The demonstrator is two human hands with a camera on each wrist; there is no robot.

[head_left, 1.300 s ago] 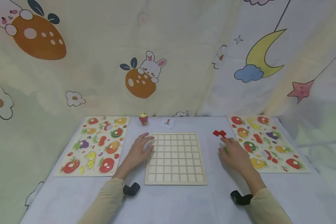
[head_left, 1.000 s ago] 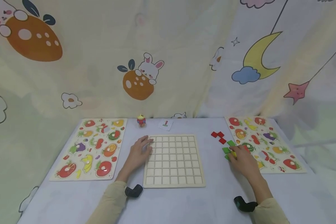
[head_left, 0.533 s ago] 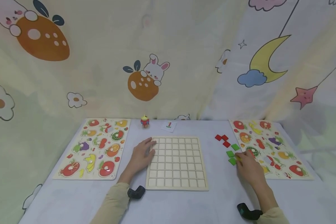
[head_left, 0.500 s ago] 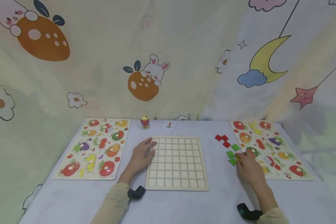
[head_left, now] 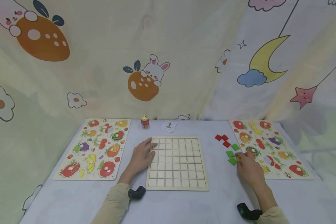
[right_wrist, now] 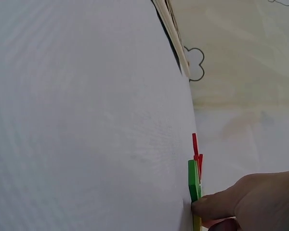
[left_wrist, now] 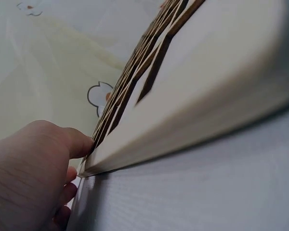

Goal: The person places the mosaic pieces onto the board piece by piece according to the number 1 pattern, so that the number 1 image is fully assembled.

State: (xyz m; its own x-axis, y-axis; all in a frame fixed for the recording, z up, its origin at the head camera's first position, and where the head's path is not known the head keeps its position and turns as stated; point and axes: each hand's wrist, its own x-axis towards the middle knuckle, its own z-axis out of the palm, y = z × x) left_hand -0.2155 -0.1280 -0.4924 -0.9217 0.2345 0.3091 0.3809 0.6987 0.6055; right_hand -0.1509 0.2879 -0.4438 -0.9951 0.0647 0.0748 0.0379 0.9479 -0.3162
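A wooden grid board (head_left: 177, 188) with square cells lies mid-table. On its left edge rests my left hand (head_left: 141, 157), thumb and fingertips touching the rim; in the left wrist view the thumb (left_wrist: 79, 143) lies against the board's edge. My right hand (head_left: 250, 168) is low over the table at the right, its thumb and fingers pinching a small yellow tile (head_left: 239, 159), mostly hidden. Beside it lie flat green tiles (head_left: 230, 154), and farther back several square tiles in red (head_left: 226, 144). The right wrist view shows the thumb (right_wrist: 209, 206) touching the tiles edge-on.
Fruit puzzle boards flank the grid, one on the left (head_left: 100, 166) and one on the right (head_left: 291, 152); the right hand partly overlaps the latter. At the back stand a small toy figure (head_left: 145, 122) and a patterned card (head_left: 169, 126). A printed curtain (head_left: 184, 46) hangs behind.
My right hand has drawn back and rightward along the tiles, and the green tiles now lie uncovered beside the red ones. My left hand stays at the board's edge.
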